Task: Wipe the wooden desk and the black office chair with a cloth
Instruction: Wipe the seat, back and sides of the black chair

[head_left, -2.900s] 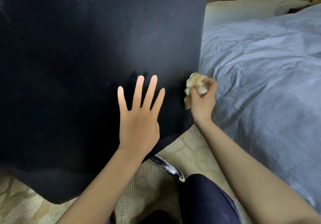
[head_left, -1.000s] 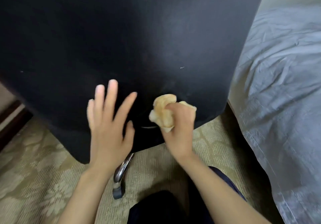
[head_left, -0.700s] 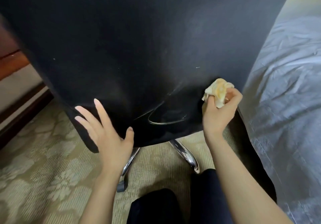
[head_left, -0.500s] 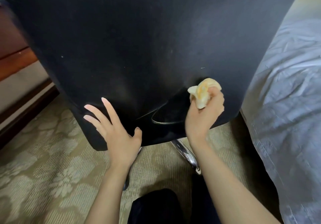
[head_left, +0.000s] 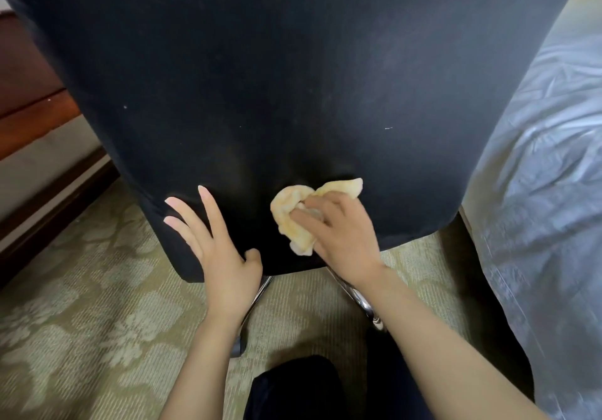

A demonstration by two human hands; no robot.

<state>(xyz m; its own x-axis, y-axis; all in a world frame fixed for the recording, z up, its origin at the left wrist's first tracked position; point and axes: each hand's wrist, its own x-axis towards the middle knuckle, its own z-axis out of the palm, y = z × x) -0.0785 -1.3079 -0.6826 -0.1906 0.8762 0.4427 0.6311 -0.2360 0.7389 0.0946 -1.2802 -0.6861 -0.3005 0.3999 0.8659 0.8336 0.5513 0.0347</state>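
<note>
1. Right, the right hand [head_left: 342,234] is clamped on the crumpled pale-yellow cloth [head_left: 288,216], fingers curled over the wad and pressing it against the broad black upholstered back of the office chair [head_left: 293,77].
2. The cloth bulges out above and to the left of those knuckles, and one fold hangs below the fingers, close to the chair back's lower edge.
3. Just to the left of it sits the left hand [head_left: 218,250]: fingers spread apart and straight, palm flat on the black fabric, thumb out near the bottom rim. It holds nothing.
4. Above both hands the chair back fills the view, dotted with a few pale specks.
5. Below the wrists, the chrome chair legs [head_left: 361,300] splay out from under the seat back; the one beneath the left wrist ends in a dark caster [head_left: 237,348].
6. Under and left of the left forearm lies beige carpet with a pale floral pattern [head_left: 81,305].
7. Off to the right of the right forearm, a bed with a rumpled pale blue-grey sheet [head_left: 537,191] stands beside the chair.
8. Far left of the left hand there is a reddish-brown wooden furniture edge [head_left: 26,110]; whether it is the desk, I cannot tell.
9. Between the forearms, nearest the camera, a knee in dark trousers [head_left: 293,387].
</note>
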